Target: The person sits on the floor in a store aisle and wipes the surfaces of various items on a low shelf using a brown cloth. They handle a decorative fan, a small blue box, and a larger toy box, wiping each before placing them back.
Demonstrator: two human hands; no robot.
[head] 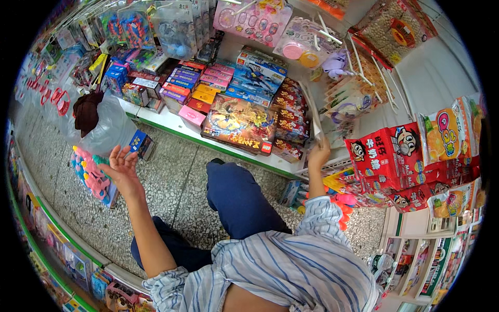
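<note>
My left hand (125, 175) is raised over the floor, fingers apart, with nothing in it. Below and beside it are a pink and blue bumpy toy on a card (93, 177) and a small dark blue box (141, 144). A large clear plastic bag (105, 124) with a dark brown cloth item (88, 112) on top stands just beyond. My right hand (319, 153) grips the lower end of a thin pale flat packet (312, 107), seen nearly edge-on, beside stacked red-brown boxes (290, 117). Its front is hidden from me.
A white shelf with a green edge (167, 126) bears stacked toy boxes, including a large brown illustrated box (239, 124) and blue building-set boxes (255, 76). Packets hang from white hooks (362, 70) above. Red candy bags (390, 156) hang at right. Another stocked shelf (74, 234) runs along the left.
</note>
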